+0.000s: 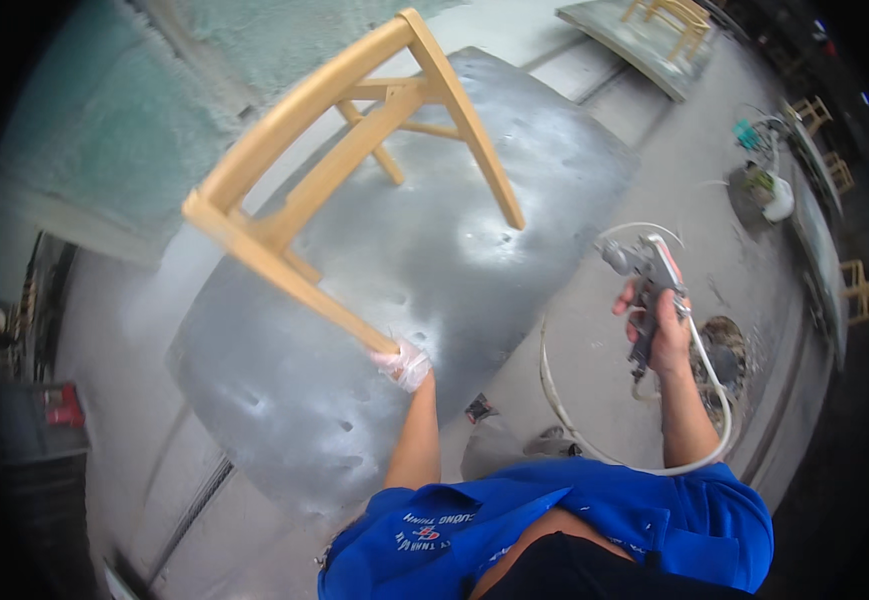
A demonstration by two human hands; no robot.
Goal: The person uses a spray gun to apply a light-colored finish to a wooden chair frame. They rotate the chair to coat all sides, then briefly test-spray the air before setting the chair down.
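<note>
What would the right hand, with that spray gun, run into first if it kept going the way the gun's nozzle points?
Probably the grey metal sheet, or the nearest leg of the wooden chair frame standing on it. The right hand holds the spray gun with its nozzle aimed left toward them. Depth is hard to judge here.

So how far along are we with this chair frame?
Done: can't tell; the wooden chair frame shows no clear coating. In hand: left hand, gloved, tilts it by one leg over the metal table; right hand holds the spray gun aside. Left: apparently the spraying.
</note>
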